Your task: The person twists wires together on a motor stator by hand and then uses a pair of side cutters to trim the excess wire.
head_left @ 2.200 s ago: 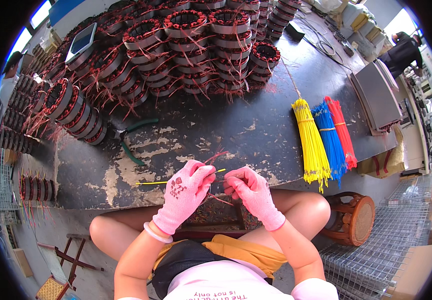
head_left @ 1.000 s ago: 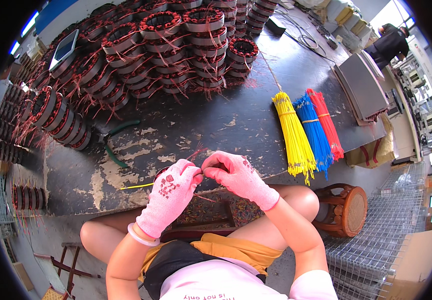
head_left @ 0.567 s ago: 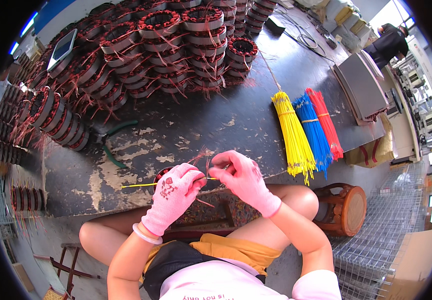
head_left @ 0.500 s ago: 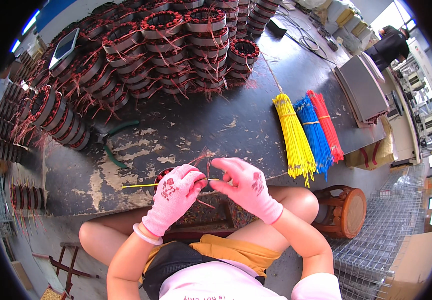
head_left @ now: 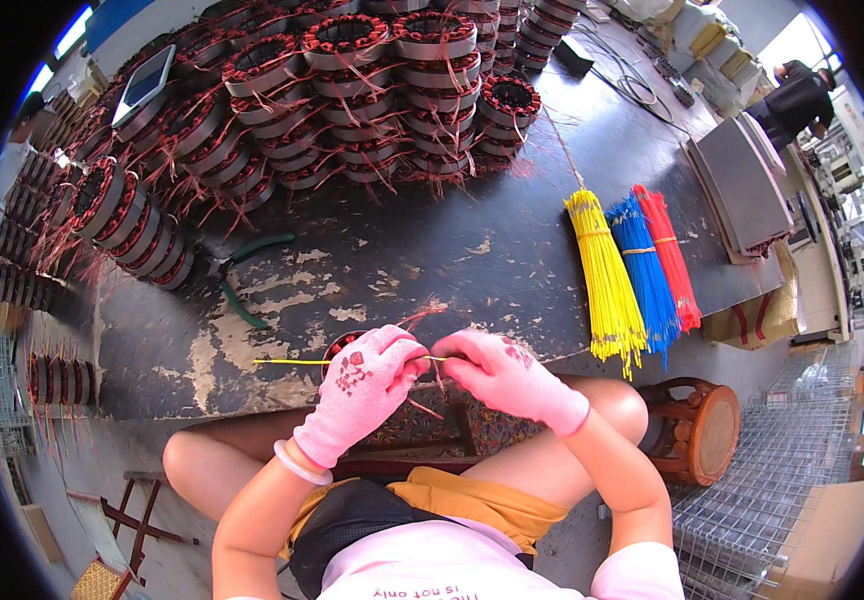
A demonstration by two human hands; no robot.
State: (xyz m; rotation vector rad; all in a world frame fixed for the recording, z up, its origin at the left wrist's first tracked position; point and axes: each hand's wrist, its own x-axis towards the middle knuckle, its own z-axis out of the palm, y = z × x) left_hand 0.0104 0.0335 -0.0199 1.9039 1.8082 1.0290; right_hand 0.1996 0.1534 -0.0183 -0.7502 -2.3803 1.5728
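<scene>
Both my hands wear pink gloves and meet above the table's front edge. My left hand (head_left: 360, 383) is closed round a yellow wire (head_left: 287, 362), whose long part sticks out to the left. Its other end shows in the small gap between my hands. My right hand (head_left: 512, 378) pinches at that end with its fingers together; the exact contact is hidden. Thin reddish copper wires stick up and hang down around the fingertips. Partly behind my left hand sits a wound stator ring (head_left: 338, 346) at the table edge.
Stacks of wound stators (head_left: 347, 100) crowd the back and left of the worn dark table (head_left: 402, 255). Green-handled pliers (head_left: 242, 285) lie at left. Bundles of yellow (head_left: 604, 280), blue (head_left: 646, 275) and red wires (head_left: 668, 260) lie at right. A wooden stool (head_left: 702, 430) stands beside my knee.
My right fingers have closed together at the wire end, where they were more spread before. My left hand keeps its grip on the yellow wire. The whole view has shifted slightly.
</scene>
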